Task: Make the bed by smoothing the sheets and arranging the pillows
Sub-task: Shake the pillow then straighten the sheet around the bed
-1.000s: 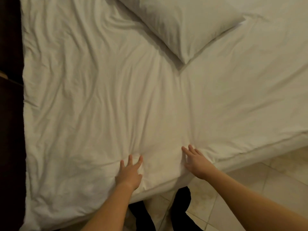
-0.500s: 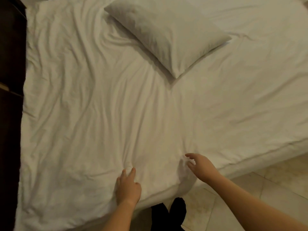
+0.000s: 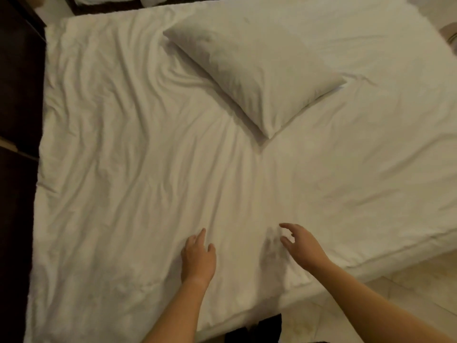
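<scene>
A white sheet (image 3: 138,149) covers the bed, creased in long folds on its left half and smoother on the right. One white pillow (image 3: 252,70) lies askew on it, a corner pointing toward me. My left hand (image 3: 197,258) rests flat on the sheet near the front edge, fingers straight. My right hand (image 3: 300,246) hovers just above the sheet beside it, fingers loosely spread and holding nothing; its shadow falls on the fabric.
Dark wooden furniture (image 3: 17,95) runs along the bed's left side. Pale tiled floor (image 3: 408,288) shows at the lower right past the mattress edge. My dark-clad legs (image 3: 259,330) stand against the front edge.
Both hands have slid forward from the front edge onto the sheet. The right hand has lifted off the fabric. The view has pulled back, showing the whole pillow.
</scene>
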{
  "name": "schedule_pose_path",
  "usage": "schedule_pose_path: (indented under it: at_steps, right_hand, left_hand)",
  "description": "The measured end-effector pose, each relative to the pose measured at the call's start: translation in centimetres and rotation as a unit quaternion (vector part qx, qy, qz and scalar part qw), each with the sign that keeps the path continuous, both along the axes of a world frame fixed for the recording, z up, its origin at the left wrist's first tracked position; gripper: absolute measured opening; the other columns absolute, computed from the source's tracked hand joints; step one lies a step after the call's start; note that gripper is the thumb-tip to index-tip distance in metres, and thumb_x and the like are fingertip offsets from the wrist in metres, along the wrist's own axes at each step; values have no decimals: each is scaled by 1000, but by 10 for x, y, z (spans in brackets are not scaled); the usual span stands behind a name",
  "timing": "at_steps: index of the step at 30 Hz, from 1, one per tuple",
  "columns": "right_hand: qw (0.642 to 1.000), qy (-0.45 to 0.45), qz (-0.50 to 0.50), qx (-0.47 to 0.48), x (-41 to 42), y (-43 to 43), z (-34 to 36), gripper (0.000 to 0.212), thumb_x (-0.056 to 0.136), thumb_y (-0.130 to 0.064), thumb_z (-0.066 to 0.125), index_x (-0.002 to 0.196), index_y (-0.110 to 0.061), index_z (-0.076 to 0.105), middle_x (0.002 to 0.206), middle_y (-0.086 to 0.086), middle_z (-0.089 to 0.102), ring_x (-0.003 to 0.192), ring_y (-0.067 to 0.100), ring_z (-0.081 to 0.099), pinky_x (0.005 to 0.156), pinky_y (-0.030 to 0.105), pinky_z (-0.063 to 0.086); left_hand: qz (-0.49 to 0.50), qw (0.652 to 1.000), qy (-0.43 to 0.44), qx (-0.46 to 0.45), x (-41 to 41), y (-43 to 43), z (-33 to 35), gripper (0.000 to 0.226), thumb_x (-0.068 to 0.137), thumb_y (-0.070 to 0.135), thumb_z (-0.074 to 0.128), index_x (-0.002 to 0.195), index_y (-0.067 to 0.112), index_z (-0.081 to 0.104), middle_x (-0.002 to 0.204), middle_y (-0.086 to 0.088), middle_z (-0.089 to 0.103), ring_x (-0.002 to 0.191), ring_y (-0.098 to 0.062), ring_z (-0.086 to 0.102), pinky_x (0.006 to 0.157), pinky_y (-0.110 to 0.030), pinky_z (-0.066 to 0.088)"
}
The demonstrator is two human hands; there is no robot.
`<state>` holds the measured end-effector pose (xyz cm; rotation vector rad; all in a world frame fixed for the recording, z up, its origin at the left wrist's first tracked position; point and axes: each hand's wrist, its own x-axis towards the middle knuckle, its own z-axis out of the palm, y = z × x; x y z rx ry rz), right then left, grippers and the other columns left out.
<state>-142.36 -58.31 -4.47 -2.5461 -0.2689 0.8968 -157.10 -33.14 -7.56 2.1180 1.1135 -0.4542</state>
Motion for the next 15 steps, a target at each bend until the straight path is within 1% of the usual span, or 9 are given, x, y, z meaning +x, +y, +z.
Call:
schedule_pose_path:
  at_steps: [2, 6, 9, 11, 13, 14, 15]
  right_hand:
    - [1000, -19, -5, 12, 18, 8, 8, 43, 98, -30, 62, 140, -25, 57, 139, -2, 58, 121, 17, 59, 100, 30, 45]
    - [998, -40, -22, 34, 63, 14, 18, 44, 97, -30, 63, 140, -26, 57, 139, -4, 57, 97, 12, 58, 92, 28, 45]
    - [997, -58, -30, 45, 106, 14, 18, 47, 97, -32, 63, 143, -28, 54, 142, -5, 54, 95, 11, 57, 91, 28, 44]
    - [995, -71, -39, 53, 138, 12, 15, 49, 97, -31, 64, 144, -28, 52, 144, -5, 53, 99, 12, 57, 93, 27, 43]
    - [994, -81, -45, 60, 172, 9, 11, 52, 97, -31, 64, 146, -27, 49, 146, -2, 51, 118, 17, 57, 102, 30, 43]
    - [993, -87, -47, 62, 190, 6, 9, 54, 97, -31, 65, 147, -26, 48, 148, 0, 50, 128, 19, 53, 107, 32, 41]
    - [992, -94, -48, 65, 209, 3, 7, 55, 97, -31, 65, 148, -24, 47, 149, 1, 49, 134, 20, 50, 110, 32, 38]
  left_hand:
    - [6, 999, -25, -21, 24, 9, 8, 56, 101, 34, 52, 155, 29, 40, 156, -8, 40, 140, -29, 43, 117, -41, 36]
    - [5, 996, -73, -46, 78, 13, 23, 58, 101, 39, 50, 157, 35, 35, 158, -2, 37, 142, -24, 42, 116, -41, 39]
    - [11, 993, -102, -60, 122, 9, 27, 60, 101, 41, 51, 158, 35, 32, 158, 0, 37, 141, -23, 42, 114, -39, 40]
    - [17, 991, -117, -68, 151, 2, 26, 63, 101, 41, 53, 159, 36, 29, 159, -1, 35, 143, -22, 40, 115, -39, 37]
    - [22, 989, -133, -67, 182, -5, 23, 67, 101, 43, 55, 160, 37, 24, 160, -1, 33, 144, -22, 39, 116, -39, 36]
    - [27, 987, -141, -65, 199, -8, 22, 69, 100, 44, 56, 161, 38, 23, 161, -2, 31, 145, -22, 38, 117, -39, 35]
    - [34, 986, -150, -62, 217, -11, 19, 71, 99, 44, 58, 161, 39, 21, 161, -2, 30, 145, -23, 38, 118, -39, 35]
